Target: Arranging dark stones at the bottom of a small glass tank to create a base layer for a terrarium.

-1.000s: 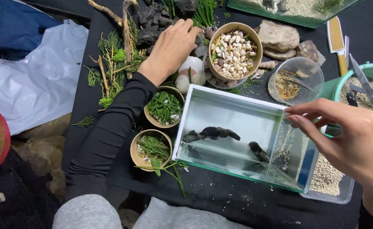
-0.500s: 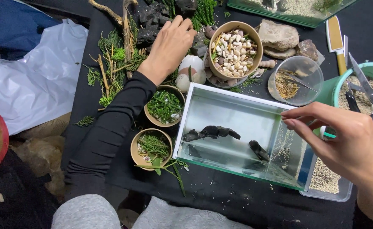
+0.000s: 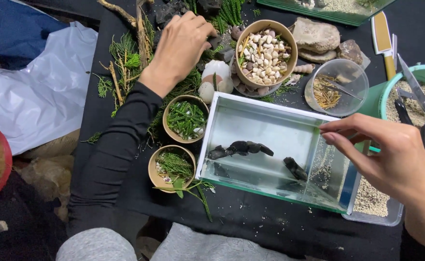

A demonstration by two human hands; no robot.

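Glass tank (image 3: 275,150) holds dark stones (image 3: 241,148), sand only at right end; rest bare. Right hand (image 3: 391,164) pinches over sand, contents unclear. Left hand (image 3: 181,46) open on greenery (image 3: 125,58).

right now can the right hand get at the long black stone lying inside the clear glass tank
Probably yes: the right hand hovers at the glass tank's open top, and nothing covers the long black stone below.

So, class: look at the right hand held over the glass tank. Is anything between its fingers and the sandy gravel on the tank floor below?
Nothing visible. The right hand hangs over the right end of the glass tank, which is open-topped. The gravel lies straight below its fingers, and the dark stones sit further left.
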